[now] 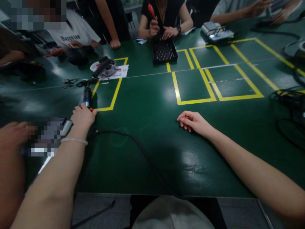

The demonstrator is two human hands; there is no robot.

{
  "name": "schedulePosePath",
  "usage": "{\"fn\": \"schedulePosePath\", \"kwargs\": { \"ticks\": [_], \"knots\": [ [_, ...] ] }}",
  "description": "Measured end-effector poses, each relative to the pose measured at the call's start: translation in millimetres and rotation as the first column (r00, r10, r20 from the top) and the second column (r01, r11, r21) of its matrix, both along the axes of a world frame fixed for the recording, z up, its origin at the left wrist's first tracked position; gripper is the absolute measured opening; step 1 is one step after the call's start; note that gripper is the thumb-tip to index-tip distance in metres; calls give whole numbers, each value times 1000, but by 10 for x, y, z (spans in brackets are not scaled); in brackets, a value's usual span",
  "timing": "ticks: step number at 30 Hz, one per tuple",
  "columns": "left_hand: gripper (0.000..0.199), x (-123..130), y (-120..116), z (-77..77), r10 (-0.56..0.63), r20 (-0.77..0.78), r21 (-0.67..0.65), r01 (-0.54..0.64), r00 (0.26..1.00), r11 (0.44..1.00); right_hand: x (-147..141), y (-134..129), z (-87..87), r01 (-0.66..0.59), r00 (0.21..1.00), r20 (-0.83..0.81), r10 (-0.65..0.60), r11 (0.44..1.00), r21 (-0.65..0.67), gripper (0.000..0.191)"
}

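Observation:
My left hand (83, 118) is closed over the grip of a corded black tool with a blue band (87, 95), at the left of the green table. A bit of orange-red shows beside the thumb. The palm hides most of the grip. My right hand (193, 122) rests on the bare green tabletop in front of the yellow tape outlines. Its fingers are loosely curled, with gaps between them, and nothing shows in them. A black cord (140, 148) runs from near the left hand toward the table's front edge.
Yellow tape rectangles (196, 102) mark the table (152, 171). A black tray (164, 58) stands opposite, before a person holding a red-handled tool (151, 11). A clear roll (108, 70) lies on white paper. Cables (295, 106) pile at right. Another person's hand (15, 133) is at left.

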State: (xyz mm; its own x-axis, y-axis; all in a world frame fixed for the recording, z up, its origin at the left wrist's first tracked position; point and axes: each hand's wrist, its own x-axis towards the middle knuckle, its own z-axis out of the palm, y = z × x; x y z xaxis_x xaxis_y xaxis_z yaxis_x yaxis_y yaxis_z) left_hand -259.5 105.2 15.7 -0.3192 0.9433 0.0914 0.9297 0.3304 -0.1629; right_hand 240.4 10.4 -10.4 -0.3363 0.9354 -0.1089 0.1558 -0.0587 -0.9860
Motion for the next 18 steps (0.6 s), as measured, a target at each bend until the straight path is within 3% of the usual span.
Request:
{"fn": "schedulePosePath", "kwargs": {
  "ticks": [9,18],
  "knots": [
    [59,206,-84,63,55,101,84,-63,993,994,-12,-10,15,15,1000,-3,-15,1000,-1,18],
    [60,778,-446,92,-70,122,35,66,990,997,-30,-5,11,6,1000,21,-6,1000,0,21]
  ]
}}
